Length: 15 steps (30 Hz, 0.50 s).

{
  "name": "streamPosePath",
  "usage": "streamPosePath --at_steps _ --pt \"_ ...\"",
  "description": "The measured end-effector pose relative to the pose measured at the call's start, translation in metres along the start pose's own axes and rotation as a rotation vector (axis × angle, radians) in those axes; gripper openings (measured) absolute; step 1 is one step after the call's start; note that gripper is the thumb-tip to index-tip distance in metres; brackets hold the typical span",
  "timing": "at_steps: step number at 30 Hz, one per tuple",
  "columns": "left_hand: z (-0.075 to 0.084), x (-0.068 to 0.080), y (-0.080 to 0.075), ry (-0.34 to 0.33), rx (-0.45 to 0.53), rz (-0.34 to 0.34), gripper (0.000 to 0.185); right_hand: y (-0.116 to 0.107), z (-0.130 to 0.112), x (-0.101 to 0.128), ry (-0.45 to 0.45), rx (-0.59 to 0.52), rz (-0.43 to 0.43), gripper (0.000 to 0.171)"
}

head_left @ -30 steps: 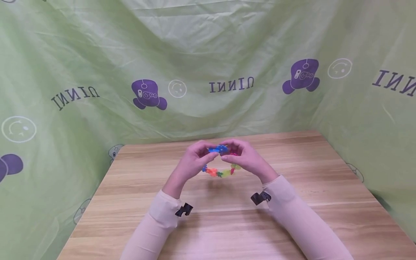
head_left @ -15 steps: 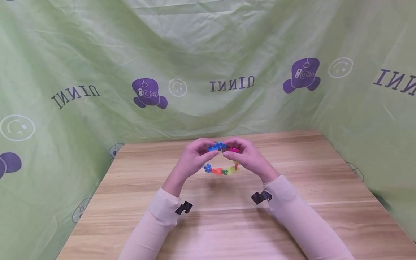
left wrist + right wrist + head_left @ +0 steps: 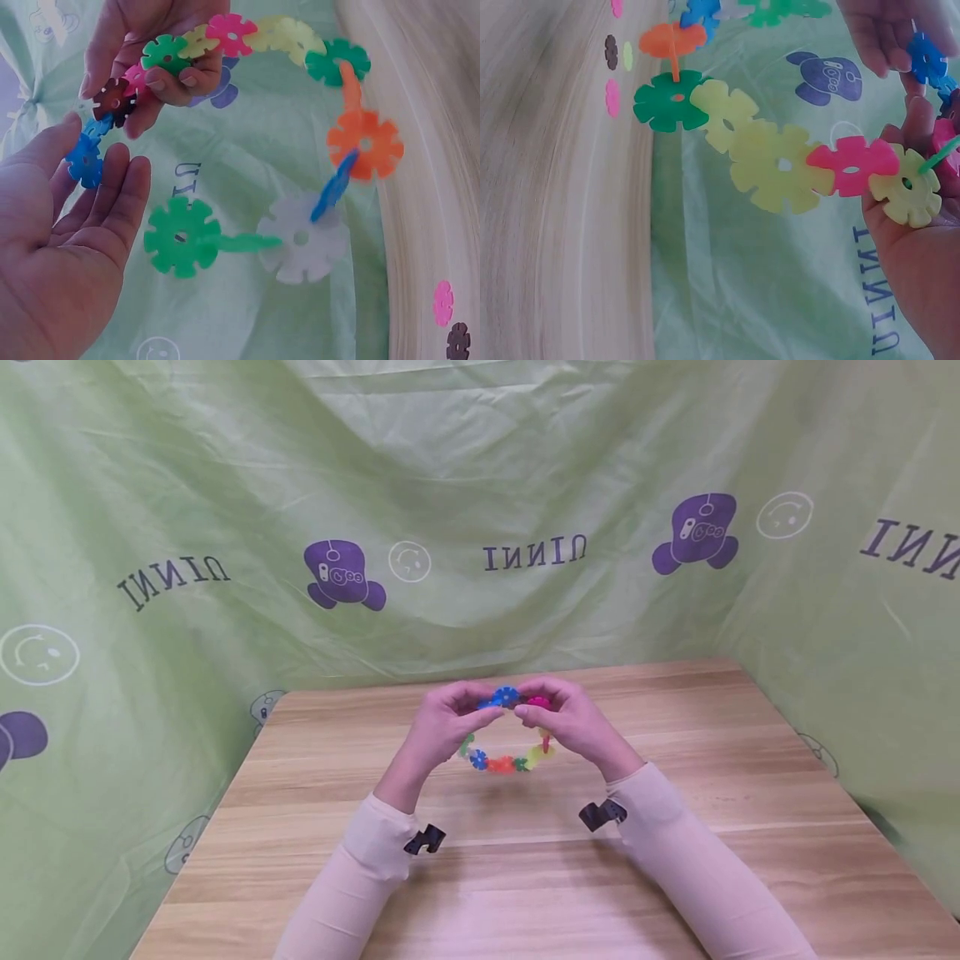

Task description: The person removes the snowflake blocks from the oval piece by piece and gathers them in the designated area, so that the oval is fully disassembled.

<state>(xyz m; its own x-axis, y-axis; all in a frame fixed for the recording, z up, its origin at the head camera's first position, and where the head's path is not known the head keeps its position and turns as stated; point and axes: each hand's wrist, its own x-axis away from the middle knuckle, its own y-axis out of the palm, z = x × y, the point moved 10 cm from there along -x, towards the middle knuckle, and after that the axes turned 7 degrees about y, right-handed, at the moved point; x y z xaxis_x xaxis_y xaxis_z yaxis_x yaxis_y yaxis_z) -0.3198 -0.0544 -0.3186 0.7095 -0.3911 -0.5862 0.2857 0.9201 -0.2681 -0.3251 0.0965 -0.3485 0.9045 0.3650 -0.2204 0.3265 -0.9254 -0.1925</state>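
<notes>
1. Both hands are holding a chain of snowflake-shaped plastic discs (image 3: 506, 752) up above the counter (image 3: 525, 877), with the loop hanging down between and just below them.
2. Left hand (image 3: 442, 727) is pinching the blue disc (image 3: 84, 161) at its end of the chain, thumb and fingers curling loosely around it.
3. Right hand (image 3: 566, 720) is pinching the other end, gripping a yellow disc (image 3: 907, 196) and the pink one (image 3: 853, 166) next to it.
4. The chain itself is looking pretty colourful: green, yellow, pink, orange, blue and a whitish disc (image 3: 302, 238), slotted edge to edge, some turned sideways.
5. A few loose discs (image 3: 613, 75) are lying on the counter, well away from both grips.
</notes>
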Motion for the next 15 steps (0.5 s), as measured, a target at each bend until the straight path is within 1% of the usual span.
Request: streamPosePath --at_steps 4,7,12,15 --pt "-0.002 0.001 -0.002 -0.02 0.0 0.022 0.017 0.001 0.001 0.0 -0.004 -0.004 -0.009 0.025" --pt "0.001 0.001 -0.003 -0.029 -0.016 0.027 0.017 0.003 0.001 -0.001 0.0 -0.006 -0.014 0.026" --pt "0.022 0.0 -0.002 -0.009 -0.055 0.022 0.018 0.004 0.004 -0.001 0.009 0.003 0.0 0.025" --pt "0.029 -0.001 -0.002 -0.007 -0.078 0.021 0.017 0.004 0.003 -0.001 0.006 -0.004 0.003 0.024"
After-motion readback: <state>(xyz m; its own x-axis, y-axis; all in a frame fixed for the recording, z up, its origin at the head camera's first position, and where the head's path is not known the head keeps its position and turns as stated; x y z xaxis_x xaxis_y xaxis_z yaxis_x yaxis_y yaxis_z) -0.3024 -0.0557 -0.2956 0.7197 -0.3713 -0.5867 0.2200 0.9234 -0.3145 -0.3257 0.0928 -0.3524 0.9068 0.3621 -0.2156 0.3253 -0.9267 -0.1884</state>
